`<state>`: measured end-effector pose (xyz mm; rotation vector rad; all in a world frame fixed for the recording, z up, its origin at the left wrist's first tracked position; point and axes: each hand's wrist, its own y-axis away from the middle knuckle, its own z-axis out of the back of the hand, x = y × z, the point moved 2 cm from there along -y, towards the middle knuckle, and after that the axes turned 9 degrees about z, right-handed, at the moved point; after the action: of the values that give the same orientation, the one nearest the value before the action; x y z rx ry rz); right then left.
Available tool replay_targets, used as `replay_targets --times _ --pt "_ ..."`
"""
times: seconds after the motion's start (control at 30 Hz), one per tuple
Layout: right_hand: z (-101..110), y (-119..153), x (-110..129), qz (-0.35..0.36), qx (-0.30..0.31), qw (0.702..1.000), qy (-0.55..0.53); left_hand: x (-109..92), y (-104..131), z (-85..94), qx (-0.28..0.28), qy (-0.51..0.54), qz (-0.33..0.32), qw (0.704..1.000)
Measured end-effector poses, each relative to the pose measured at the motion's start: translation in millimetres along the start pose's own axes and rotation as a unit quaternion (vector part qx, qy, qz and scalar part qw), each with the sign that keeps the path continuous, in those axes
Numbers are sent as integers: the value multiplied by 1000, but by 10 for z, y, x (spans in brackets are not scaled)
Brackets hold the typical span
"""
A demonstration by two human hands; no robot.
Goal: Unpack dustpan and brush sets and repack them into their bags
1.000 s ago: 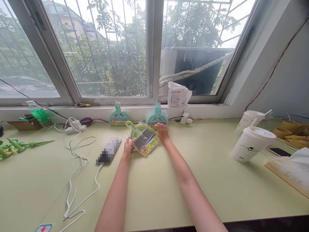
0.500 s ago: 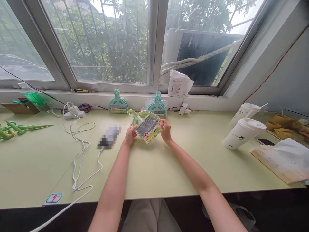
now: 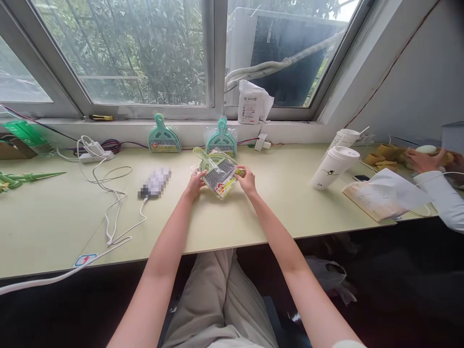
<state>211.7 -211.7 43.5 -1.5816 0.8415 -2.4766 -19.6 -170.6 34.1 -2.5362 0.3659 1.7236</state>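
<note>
Between my hands, just over the table, is a green mini dustpan and brush set [image 3: 222, 173] in a clear plastic wrapper, tilted, with a yellow label along its lower edge. My left hand [image 3: 196, 184] grips its left side near the handle. On the opposite side, the fingers of my right hand [image 3: 246, 181] pinch the wrapper's edge by the label. Behind it, a teal dustpan set [image 3: 222, 137] leans against the sill, its lower part overlapped by the held one. Another teal dustpan set [image 3: 164, 137] leans to its left.
White cables [image 3: 116, 208] and a blurred-out device [image 3: 155, 182] lie on the left. Lidded paper cups [image 3: 335, 166] and a tissue pack [image 3: 384, 195] occupy the right. Beyond them, a co-worker's hands [image 3: 427, 158] hold something pale. A white package [image 3: 253, 102] stands on the sill.
The camera view has shifted right and down, bringing the co-worker's hands and sleeve into sight. Both my hands keep hold of the dustpan set, which has barely turned.
</note>
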Motion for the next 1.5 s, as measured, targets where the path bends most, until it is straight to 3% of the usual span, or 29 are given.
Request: replay_targets --times 0.1,0.2,0.27,0.33,0.4,0.5,0.57,0.67,0.8,0.87,0.97,1.17,1.4,1.5 --pt "301 -105 -165 -35 -111 991 63 -12 -17 45 -19 12 -16 1000" --pt "590 -117 -283 -90 -210 956 187 -19 -35 73 -27 10 -13 1000" --pt "650 -87 -244 -62 -245 936 244 -19 -29 51 -21 3 -9 1000" --pt "556 -51 -116 25 -217 948 231 -16 -8 -2 -10 -4 -5 1000" --pt "339 -3 33 95 -121 978 144 -10 22 -67 0 -9 -3 1000" --pt "-35 86 153 44 37 998 -15 -14 65 -138 0 -3 -12 1000" --pt "-197 125 144 -35 74 992 -95 -29 88 -154 2 6 -21 1000" --pt "-253 114 55 -120 42 969 -211 -57 113 -153 30 6 -14 999" --pt "-152 44 -69 -188 -19 925 -329 -41 109 -162 94 -42 50 993" --pt "-104 28 -113 -227 -30 908 -351 -10 76 -158 98 -63 69 991" --pt "-58 19 -148 -251 -25 902 -351 28 -11 -119 68 -70 66 993" --pt "-23 -17 -61 -181 43 912 -365 -9 -157 47 -88 -24 48 995" --pt "40 -39 28 -165 30 919 -358 -96 -142 68 -109 -37 -25 993" --pt "106 -61 11 -169 41 925 -337 -171 -80 114 -146 -101 -108 978"
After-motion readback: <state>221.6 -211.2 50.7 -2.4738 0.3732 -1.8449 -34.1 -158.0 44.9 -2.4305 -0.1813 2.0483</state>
